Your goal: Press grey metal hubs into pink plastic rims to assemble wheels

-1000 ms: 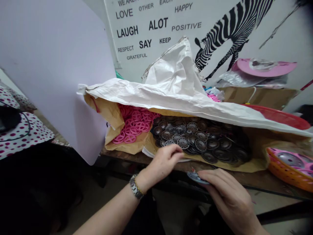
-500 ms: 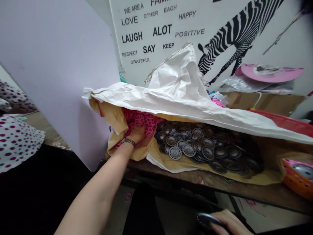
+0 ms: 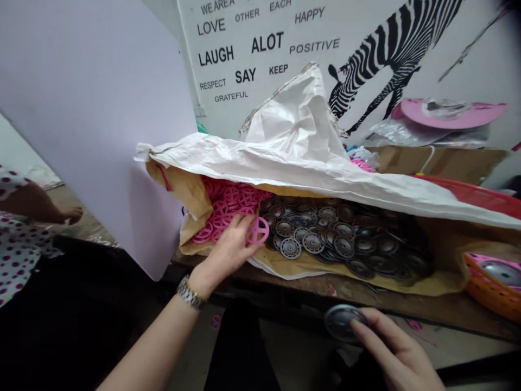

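Between the fingers of my left hand point(image 3: 230, 250) is a pink spoked ring point(image 3: 258, 231), held at the front of the bag's opening. Behind it lies a heap of pink rings point(image 3: 228, 201) in the left part of the white, brown-lined bag point(image 3: 260, 163). Several dark grey discs point(image 3: 311, 242) fill the bag's middle. At the lower right, my right hand point(image 3: 391, 342) pinches a round grey disc point(image 3: 345, 322) by its edge, in front of the bench and below its top.
A pale upright panel point(image 3: 122, 119) stands left of the bag. Beyond it show a person's hand point(image 3: 70, 214) and dotted clothing. An orange basket point(image 3: 490, 296) is at the right, a cardboard box point(image 3: 443, 165) behind, and the bench edge point(image 3: 309, 290) in front.
My left hand has come up out of the pink heap, towards me, with one ring. My right hand has risen with its disc. The other person's hand has appeared at the left.
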The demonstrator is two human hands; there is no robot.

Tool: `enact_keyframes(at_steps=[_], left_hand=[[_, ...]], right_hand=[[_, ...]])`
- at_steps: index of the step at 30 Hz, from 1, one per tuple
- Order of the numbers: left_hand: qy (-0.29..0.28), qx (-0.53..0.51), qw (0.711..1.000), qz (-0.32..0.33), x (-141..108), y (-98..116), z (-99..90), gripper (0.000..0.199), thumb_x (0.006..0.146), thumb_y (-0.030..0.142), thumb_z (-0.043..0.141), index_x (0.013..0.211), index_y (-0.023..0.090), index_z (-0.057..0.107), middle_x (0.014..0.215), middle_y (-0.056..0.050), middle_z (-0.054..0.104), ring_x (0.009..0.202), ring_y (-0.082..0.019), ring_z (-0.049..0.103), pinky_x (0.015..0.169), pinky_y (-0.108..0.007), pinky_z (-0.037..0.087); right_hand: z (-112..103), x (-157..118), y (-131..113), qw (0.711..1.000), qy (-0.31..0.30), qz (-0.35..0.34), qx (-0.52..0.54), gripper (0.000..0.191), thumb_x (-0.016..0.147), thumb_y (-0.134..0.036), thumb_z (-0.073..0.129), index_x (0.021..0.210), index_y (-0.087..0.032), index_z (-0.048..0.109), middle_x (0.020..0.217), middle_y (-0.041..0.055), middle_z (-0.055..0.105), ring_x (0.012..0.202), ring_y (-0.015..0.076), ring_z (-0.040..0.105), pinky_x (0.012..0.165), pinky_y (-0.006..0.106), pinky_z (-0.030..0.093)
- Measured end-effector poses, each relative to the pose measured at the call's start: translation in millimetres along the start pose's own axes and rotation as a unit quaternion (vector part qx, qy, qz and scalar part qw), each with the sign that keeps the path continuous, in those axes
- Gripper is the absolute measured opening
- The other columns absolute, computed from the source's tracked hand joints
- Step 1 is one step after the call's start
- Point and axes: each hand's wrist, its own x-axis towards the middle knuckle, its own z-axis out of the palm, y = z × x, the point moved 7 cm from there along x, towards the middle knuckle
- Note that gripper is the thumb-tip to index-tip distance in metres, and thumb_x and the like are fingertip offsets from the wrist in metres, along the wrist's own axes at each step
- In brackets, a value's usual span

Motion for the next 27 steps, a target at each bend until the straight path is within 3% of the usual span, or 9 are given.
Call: enact_keyframes(at_steps=[4, 8, 12, 17, 20, 23, 25, 27], left_hand=[[-0.047, -0.059, 0.996, 0.049, -42, 56, 8.4, 0.057, 0.084, 0.02, 0.069, 0.135, 0.019, 0.044, 0.126, -0.012, 0.052, 0.114, -0.025, 0.057, 0.098, -0.041, 0.052], [-0.079, -0.087, 0.99, 0.079, -71, 93, 25.6, 0.06, 0.085, 0.014, 0.067, 0.138, 0.018, 0.04, 0.13, -0.012, 0.052, 0.12, -0.026, 0.053, 0.105, -0.041, 0.049], [-0.097, -0.122, 0.983, 0.094, -89, 112, 45.4, 0.059, 0.088, 0.018, 0.065, 0.14, 0.017, 0.038, 0.135, -0.015, 0.051, 0.126, -0.028, 0.05, 0.106, -0.044, 0.048], [-0.097, -0.24, 0.965, 0.039, -96, 119, 60.8, 0.067, 0.083, 0.013, 0.068, 0.142, 0.019, 0.038, 0.138, -0.015, 0.05, 0.128, -0.028, 0.05, 0.109, -0.045, 0.045], [-0.123, -0.388, 0.91, -0.079, -99, 115, 76.5, 0.059, 0.082, 0.018, 0.07, 0.136, 0.021, 0.046, 0.125, -0.011, 0.059, 0.11, -0.025, 0.061, 0.09, -0.039, 0.057], [-0.181, -0.539, 0.801, -0.189, -109, 118, 98.5, 0.039, 0.086, 0.027, 0.064, 0.123, 0.019, 0.054, 0.096, -0.005, 0.065, 0.072, -0.016, 0.063, 0.058, -0.027, 0.057], [-0.186, -0.596, 0.748, -0.225, -113, 121, 106.1, 0.034, 0.086, 0.029, 0.062, 0.118, 0.017, 0.056, 0.088, -0.002, 0.064, 0.062, -0.012, 0.06, 0.055, -0.024, 0.055], [-0.176, -0.615, 0.729, -0.243, -115, 121, 108.8, 0.033, 0.084, 0.03, 0.063, 0.114, 0.015, 0.058, 0.087, -0.002, 0.063, 0.062, -0.011, 0.06, 0.057, -0.024, 0.056]], right_hand=[[9, 6, -22, 0.985, 0.043, 0.038, 0.163, 0.035, 0.071, -0.053, 0.079, 0.09, -0.025, 0.075, 0.101, 0.0044, 0.073, 0.092, 0.0198, 0.064, 0.081, 0.021, 0.052], [28, 6, -32, 0.965, 0.009, 0.078, 0.249, 0.034, 0.068, -0.049, 0.084, 0.088, -0.023, 0.074, 0.101, 0.0044, 0.072, 0.094, 0.0187, 0.062, 0.08, 0.023, 0.051], [42, 1, -22, 0.959, -0.029, 0.079, 0.272, 0.028, 0.072, -0.044, 0.083, 0.08, -0.02, 0.071, 0.084, 0.0018, 0.069, 0.08, 0.0142, 0.06, 0.073, 0.022, 0.05], [38, -2, -3, 0.961, 0.01, 0.077, 0.266, 0.031, 0.071, -0.043, 0.085, 0.081, -0.019, 0.068, 0.08, 0.0, 0.069, 0.074, 0.012, 0.058, 0.069, 0.021, 0.047], [32, -2, 3, 0.96, 0.019, 0.073, 0.269, 0.033, 0.072, -0.043, 0.084, 0.084, -0.019, 0.066, 0.082, 0.0003, 0.07, 0.077, 0.0132, 0.06, 0.072, 0.022, 0.048], [26, -2, 7, 0.967, 0.031, 0.054, 0.246, 0.034, 0.073, -0.043, 0.083, 0.089, -0.02, 0.064, 0.083, 0.0001, 0.07, 0.077, 0.0137, 0.061, 0.072, 0.023, 0.048], [25, -3, 9, 0.973, 0.032, 0.044, 0.222, 0.037, 0.073, -0.042, 0.083, 0.096, -0.022, 0.063, 0.086, 0.0008, 0.071, 0.08, 0.0151, 0.062, 0.073, 0.024, 0.049], [26, -5, 10, 0.98, 0.029, 0.032, 0.195, 0.041, 0.073, -0.043, 0.082, 0.102, -0.022, 0.063, 0.092, 0.0026, 0.072, 0.085, 0.0176, 0.064, 0.077, 0.027, 0.05]])
